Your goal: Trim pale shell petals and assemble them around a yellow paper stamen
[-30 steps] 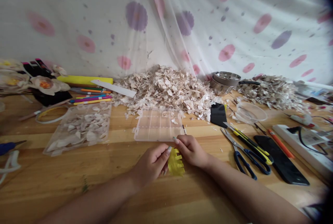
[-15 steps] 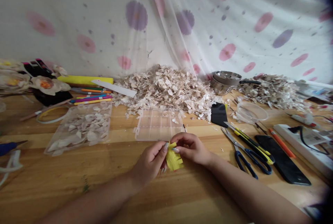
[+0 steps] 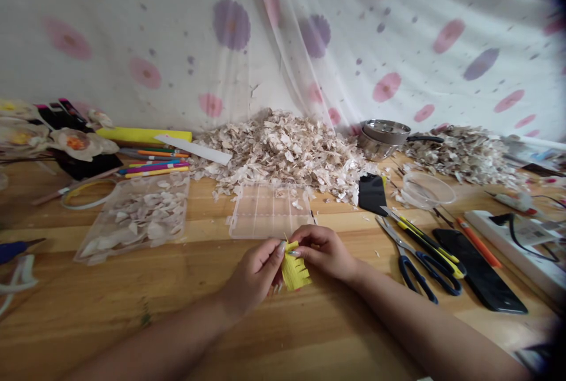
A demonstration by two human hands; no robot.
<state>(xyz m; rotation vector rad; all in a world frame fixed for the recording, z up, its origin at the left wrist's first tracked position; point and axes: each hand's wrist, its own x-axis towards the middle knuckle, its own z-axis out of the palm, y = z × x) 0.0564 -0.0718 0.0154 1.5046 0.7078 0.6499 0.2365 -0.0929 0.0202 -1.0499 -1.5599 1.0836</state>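
Note:
Between my two hands is a small piece of yellow crepe paper [image 3: 295, 273] with slits cut into its right edge. My left hand [image 3: 262, 268] pinches it at the upper left, thumb on top. The fingertips of my right hand [image 3: 327, 253] are closed on its upper right part. A thin strand sticks up above the paper. Just beyond my hands lies a clear divided plastic box [image 3: 265, 219] with a few pale flakes in it.
A big heap of pale flakes [image 3: 287, 151] lies along the back. Scissors [image 3: 413, 263], a yellow utility knife [image 3: 427, 242], a black phone [image 3: 480, 272] and a white power strip [image 3: 522, 251] lie to the right. A clear tray [image 3: 132, 216] holds flakes at left.
My right thumb has shifted slightly up and left on the yellow paper, so more of its slit edge shows. The left hand keeps its pinch.

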